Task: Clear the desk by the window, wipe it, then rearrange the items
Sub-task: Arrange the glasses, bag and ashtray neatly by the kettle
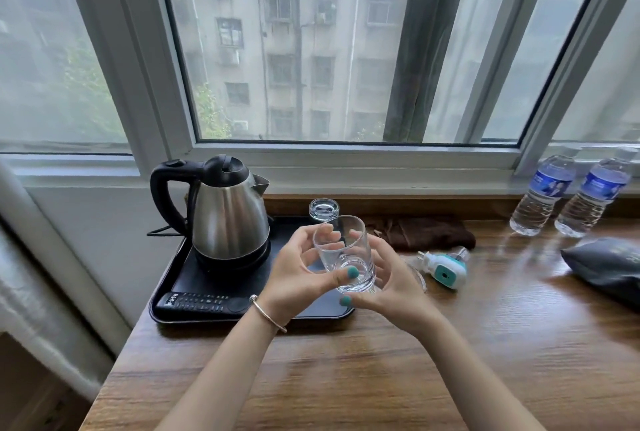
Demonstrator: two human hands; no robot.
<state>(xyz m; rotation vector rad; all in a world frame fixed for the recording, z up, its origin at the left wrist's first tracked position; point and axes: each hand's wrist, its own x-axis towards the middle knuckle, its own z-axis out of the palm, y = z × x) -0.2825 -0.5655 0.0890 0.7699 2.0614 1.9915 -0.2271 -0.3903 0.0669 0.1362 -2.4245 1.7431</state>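
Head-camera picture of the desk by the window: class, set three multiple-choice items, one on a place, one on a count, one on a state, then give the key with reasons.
1. Where does the remote control lie?
A. on the black tray
B. on the windowsill
C. beside the bottles

2. How many water bottles stand at the right?
A. one
B. two
C. four

3. How is the glass tumbler in front?
A. standing on the desk
B. upside down on the tray
C. held up, tilted

Key: 1 A, it lies along the tray's near edge, before the kettle. 2 B, two blue-labelled bottles stand side by side. 3 C, left hand and right hand grip it above the tray.
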